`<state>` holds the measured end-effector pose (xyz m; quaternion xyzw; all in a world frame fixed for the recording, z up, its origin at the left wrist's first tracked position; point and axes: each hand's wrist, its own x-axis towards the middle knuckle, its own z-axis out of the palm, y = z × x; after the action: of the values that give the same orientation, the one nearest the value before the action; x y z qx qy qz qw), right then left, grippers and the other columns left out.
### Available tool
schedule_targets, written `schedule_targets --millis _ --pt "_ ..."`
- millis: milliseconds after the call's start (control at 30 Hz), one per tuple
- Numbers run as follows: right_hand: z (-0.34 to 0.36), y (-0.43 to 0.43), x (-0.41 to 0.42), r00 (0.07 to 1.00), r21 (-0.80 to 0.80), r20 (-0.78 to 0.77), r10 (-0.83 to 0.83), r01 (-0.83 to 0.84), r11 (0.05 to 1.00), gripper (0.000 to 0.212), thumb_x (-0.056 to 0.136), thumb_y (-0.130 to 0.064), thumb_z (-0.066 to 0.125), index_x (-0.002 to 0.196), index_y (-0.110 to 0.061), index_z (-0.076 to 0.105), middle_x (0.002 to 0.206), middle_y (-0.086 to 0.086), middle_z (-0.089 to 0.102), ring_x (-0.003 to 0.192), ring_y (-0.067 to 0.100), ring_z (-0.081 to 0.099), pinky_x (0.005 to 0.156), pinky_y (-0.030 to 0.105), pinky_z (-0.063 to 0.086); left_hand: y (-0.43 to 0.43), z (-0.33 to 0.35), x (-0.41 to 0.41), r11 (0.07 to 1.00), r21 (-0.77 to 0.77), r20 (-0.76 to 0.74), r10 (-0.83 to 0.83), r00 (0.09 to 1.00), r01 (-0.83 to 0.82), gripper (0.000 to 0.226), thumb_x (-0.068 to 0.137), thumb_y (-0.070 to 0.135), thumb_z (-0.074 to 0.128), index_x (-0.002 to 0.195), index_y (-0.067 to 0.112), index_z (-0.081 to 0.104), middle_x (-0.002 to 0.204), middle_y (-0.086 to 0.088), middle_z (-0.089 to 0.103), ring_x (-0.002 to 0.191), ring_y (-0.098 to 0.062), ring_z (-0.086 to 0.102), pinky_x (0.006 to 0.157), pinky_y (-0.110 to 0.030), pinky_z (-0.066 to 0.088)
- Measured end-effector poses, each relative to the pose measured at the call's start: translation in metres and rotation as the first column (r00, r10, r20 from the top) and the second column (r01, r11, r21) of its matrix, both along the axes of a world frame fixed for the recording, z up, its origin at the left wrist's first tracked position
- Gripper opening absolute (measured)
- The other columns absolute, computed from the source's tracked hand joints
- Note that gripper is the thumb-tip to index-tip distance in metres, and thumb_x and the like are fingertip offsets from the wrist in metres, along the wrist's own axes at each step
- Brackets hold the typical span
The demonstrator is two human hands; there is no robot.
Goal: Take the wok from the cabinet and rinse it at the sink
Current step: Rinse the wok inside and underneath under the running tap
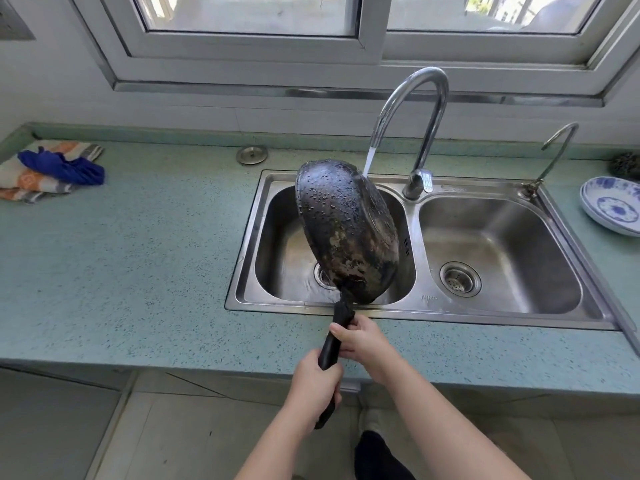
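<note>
The green speckled bench (138, 254) carried a steel double sink (415, 315). Over its left basin the blackened wok (346, 230) was tilted steeply, wet underside toward the camera. Water from the curved faucet (426, 109) fell on its upper rim. The right hand (363, 341) gripped the black handle (332, 348) nearer the wok, the left hand (313, 386) lower, all fingers (343, 330) curled tightly around it.

A: what kind of place is this?
B: home kitchen for sure. double-bowl steel sink (485, 317) with a gooseneck faucet (431, 109), set in a speckled teal countertop (121, 254) right under a window (370, 39).
A: yeah, plus blue-and-white plates (609, 209) on the right and folded cloths (41, 178) on the left.
</note>
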<state>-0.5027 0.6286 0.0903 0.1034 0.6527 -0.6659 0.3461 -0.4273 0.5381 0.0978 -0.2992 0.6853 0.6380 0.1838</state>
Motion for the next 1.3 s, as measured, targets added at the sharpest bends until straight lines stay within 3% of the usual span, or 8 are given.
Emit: schedule_targets --millis 167,367,1033,1300 --pt "0.0 0.007 -0.003 0.998 -0.161 0.052 -0.018 0.026 0.987 0.007 0.092 -0.006 0.051 0.087 -0.011 0.049 0.083 0.01 0.063 0.072 0.023 0.067 0.067 0.029 0.056 0.001 0.004 -0.006 1.0 0.014 -0.028 -0.014 1.0 0.014 0.022 0.084 0.0 0.047 0.091 0.021 0.052 0.051 -0.002 0.047 0.034 -0.012 0.045 0.042 -0.024 0.039" --pt "0.005 0.018 -0.004 0.992 -0.263 0.122 -0.045 0.076 0.962 0.01 0.095 -0.004 0.042 0.088 -0.007 0.047 0.08 0.01 0.061 0.06 0.017 0.069 0.057 0.026 0.056 0.014 0.008 -0.01 0.999 -0.041 -0.058 -0.035 0.998 0.033 0.027 0.084 0.0 0.045 0.104 0.017 0.048 0.056 -0.003 0.049 0.035 -0.01 0.046 0.041 -0.022 0.038" --pt "0.005 0.015 -0.004 0.992 -0.247 0.128 -0.011 0.042 0.968 0.012 0.095 -0.004 0.042 0.086 -0.004 0.049 0.08 0.01 0.06 0.068 0.022 0.068 0.063 0.028 0.057 0.012 0.003 -0.01 0.997 -0.075 -0.044 -0.022 0.999 0.018 0.021 0.085 0.002 0.047 0.099 0.017 0.051 0.066 -0.003 0.049 0.045 -0.016 0.047 0.036 -0.017 0.037" --pt "0.002 0.015 -0.004 0.991 -0.281 0.132 0.006 0.031 0.959 0.01 0.096 -0.004 0.04 0.09 -0.002 0.048 0.082 0.011 0.06 0.069 0.021 0.068 0.063 0.027 0.057 0.009 0.002 -0.008 0.992 -0.122 -0.049 -0.026 0.998 0.02 0.017 0.083 0.003 0.05 0.095 0.015 0.051 0.065 -0.001 0.049 0.044 -0.015 0.048 0.045 -0.026 0.041"
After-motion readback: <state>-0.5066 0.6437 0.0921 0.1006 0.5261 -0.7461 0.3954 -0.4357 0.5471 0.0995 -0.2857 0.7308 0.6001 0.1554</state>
